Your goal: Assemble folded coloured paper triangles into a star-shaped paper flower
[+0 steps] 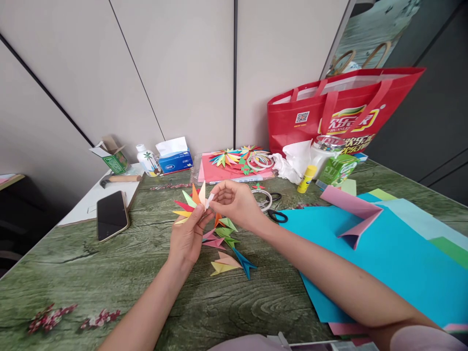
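My left hand [188,234] is closed on a fan of folded paper points [188,201] in yellow, red, green, orange and cream. Close beside it, my right hand [234,202] pinches a small whitish strip [209,200] against the fan's right edge. Just below the hands lie several loose folded pieces: green [227,231], pink [215,243], a cream and yellow pair [224,263], and a blue one [244,263]. Black-handled scissors [278,216] and a roll of tape [261,200] rest right of my right hand, partly hidden.
Coloured sheets [351,263] cover the right side under my right forearm. A phone [112,214] and a hammer [122,179] are at left. Along the back stand a tissue pack [174,160], finished paper stars [224,157], a glue stick [307,179] and a red bag [292,122].
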### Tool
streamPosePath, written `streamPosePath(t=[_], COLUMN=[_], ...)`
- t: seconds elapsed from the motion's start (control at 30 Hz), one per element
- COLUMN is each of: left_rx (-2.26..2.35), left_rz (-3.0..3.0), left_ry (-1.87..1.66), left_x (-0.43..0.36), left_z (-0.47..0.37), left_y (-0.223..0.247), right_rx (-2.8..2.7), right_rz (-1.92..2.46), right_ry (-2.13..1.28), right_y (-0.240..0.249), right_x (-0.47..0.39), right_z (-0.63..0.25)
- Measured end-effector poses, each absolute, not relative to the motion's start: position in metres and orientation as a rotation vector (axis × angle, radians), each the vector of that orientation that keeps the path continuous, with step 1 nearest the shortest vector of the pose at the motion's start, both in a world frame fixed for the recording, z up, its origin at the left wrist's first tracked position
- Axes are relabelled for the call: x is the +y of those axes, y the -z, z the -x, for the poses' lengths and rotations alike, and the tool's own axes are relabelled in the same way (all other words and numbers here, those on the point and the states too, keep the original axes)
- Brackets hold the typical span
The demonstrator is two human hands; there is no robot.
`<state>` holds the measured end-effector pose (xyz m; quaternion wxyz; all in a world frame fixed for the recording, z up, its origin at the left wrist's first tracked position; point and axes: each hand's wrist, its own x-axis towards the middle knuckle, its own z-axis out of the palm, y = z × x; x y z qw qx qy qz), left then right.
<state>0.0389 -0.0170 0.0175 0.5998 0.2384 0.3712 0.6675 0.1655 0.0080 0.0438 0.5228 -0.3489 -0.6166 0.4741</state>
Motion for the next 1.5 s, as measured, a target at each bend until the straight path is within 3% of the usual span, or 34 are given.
streamPosePath(t=[0.7,1.3,1.5], left_rx=[0.901,0.956,0.921], left_rz=[-0.557,-0.599,-0.680], left_ry=[-1.533,-1.537,-1.545], left_x=[-0.0192,-0.0195,-0.0202], left_z=[-0.0413,-0.0444,-0.0432], left_y=[-0.0182,-0.0180,-0.0179], right_rx=[-1.548,-1.377,-1.300], right_rz=[0.944,0.974,0.880], right_ry=[-0.942,-1.179,-1.444], right_y=[-0.0444,-0.0401,-0.0483], right_x=[0.0084,0.0127,0.0125], right_z=[-0.1679,-0.1660,-0.1710])
